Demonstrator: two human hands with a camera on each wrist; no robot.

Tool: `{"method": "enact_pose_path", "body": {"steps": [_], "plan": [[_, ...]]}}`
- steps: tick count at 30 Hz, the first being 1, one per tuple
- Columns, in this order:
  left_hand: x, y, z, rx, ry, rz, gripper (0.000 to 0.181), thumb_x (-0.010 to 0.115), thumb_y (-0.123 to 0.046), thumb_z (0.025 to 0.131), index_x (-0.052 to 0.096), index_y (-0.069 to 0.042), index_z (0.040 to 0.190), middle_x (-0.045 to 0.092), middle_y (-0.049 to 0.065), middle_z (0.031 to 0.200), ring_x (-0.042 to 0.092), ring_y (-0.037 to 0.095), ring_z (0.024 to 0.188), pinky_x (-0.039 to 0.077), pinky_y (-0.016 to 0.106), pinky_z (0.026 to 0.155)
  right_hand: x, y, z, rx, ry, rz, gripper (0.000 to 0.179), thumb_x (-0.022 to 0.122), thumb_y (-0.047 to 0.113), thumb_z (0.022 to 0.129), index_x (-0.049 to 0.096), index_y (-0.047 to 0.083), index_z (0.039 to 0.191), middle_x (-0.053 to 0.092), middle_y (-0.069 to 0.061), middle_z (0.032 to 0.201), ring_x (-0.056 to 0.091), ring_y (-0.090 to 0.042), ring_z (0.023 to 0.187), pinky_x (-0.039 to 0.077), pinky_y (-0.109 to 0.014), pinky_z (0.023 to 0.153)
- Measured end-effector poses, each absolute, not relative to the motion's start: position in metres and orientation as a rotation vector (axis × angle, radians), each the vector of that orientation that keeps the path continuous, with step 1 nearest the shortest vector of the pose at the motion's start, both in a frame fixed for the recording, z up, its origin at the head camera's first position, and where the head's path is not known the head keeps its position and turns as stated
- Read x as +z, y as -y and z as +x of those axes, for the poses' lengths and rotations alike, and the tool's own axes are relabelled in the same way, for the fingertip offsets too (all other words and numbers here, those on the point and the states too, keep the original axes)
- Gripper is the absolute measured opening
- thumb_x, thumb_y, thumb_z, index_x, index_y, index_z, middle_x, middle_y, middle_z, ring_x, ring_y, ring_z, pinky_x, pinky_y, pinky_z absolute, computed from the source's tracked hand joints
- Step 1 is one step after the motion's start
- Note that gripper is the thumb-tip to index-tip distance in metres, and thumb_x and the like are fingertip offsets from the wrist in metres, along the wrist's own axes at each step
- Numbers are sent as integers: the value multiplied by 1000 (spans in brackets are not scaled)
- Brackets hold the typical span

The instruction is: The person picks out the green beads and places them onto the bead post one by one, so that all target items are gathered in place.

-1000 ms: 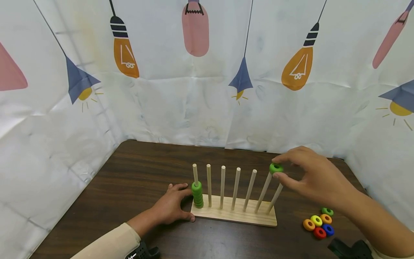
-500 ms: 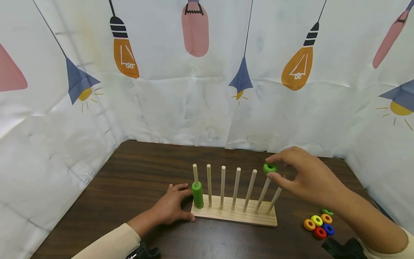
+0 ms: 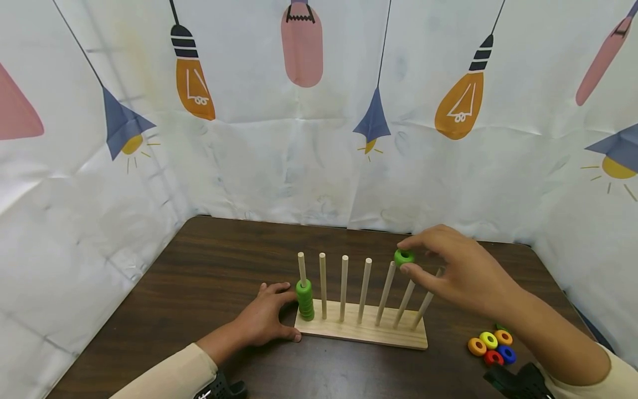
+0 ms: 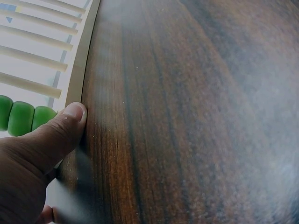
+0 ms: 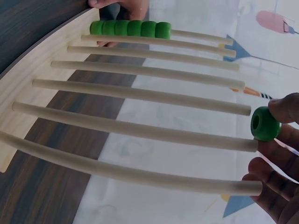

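My right hand (image 3: 463,271) pinches a green bead (image 3: 404,257) between thumb and fingers, its hole showing. It hangs close to the peg tops toward the right side of a wooden peg rack (image 3: 364,331). The right wrist view has this bead (image 5: 267,125) near the tips of two pegs, apart from the green stack. On the rack's leftmost peg sit several stacked green beads (image 3: 305,301); the other pegs are bare. My left hand (image 3: 269,317) holds the rack's left end, its thumb (image 4: 65,123) against the front edge and the fingers partly hidden behind.
Right of the rack lie several loose beads: orange (image 3: 477,347), yellow (image 3: 488,339), red (image 3: 493,358) and blue (image 3: 507,354). A green one is mostly hidden by my right forearm. Behind the dark wood table (image 3: 239,244) hangs a white printed sheet (image 3: 249,166).
My right hand has moved left with the green bead, from near the sixth peg's top toward the fifth. My forearm now covers most of the loose green bead. The left hand stays in place.
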State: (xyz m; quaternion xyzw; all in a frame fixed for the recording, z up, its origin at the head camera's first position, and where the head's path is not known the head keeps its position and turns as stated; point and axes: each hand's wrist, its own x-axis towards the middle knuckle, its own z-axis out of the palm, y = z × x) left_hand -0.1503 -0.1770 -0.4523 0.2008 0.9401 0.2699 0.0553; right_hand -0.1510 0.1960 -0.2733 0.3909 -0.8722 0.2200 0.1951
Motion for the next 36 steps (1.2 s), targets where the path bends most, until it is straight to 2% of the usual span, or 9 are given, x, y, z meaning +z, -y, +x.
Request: {"method": "enact_pose_path", "body": {"steps": [11, 20, 27, 36], "plan": [[-452, 178, -151, 812, -2857, 624, 73, 95, -41, 69, 68, -15, 132, 53, 23, 144, 39, 43, 142, 15, 73, 115, -274, -186, -153, 627, 2465, 1106, 32, 87, 15, 83, 72, 20, 111, 69, 13, 106, 60, -4, 86, 55, -27, 70], [-451, 178, -150, 818, -2851, 616, 74, 95, -41, 70, 67, -15, 133, 52, 23, 145, 38, 43, 143, 15, 73, 115, -276, -179, -156, 686, 2426, 1139, 32, 86, 15, 84, 73, 18, 113, 71, 13, 108, 62, -5, 94, 56, -27, 73], [-451, 179, -150, 817, -2849, 612, 74, 95, -42, 70, 67, -15, 133, 51, 23, 146, 38, 43, 143, 15, 73, 115, -275, -171, -155, 728, 2425, 1151, 35, 86, 11, 84, 73, 19, 116, 70, 12, 110, 62, -8, 93, 56, -27, 72], [-452, 178, -150, 824, -2840, 602, 75, 95, -42, 70, 67, -15, 134, 49, 24, 148, 37, 44, 143, 15, 74, 115, -274, -164, -154, 724, 2504, 1127, 32, 84, 17, 88, 73, 19, 118, 69, 11, 111, 63, -9, 93, 57, -31, 75]]}}
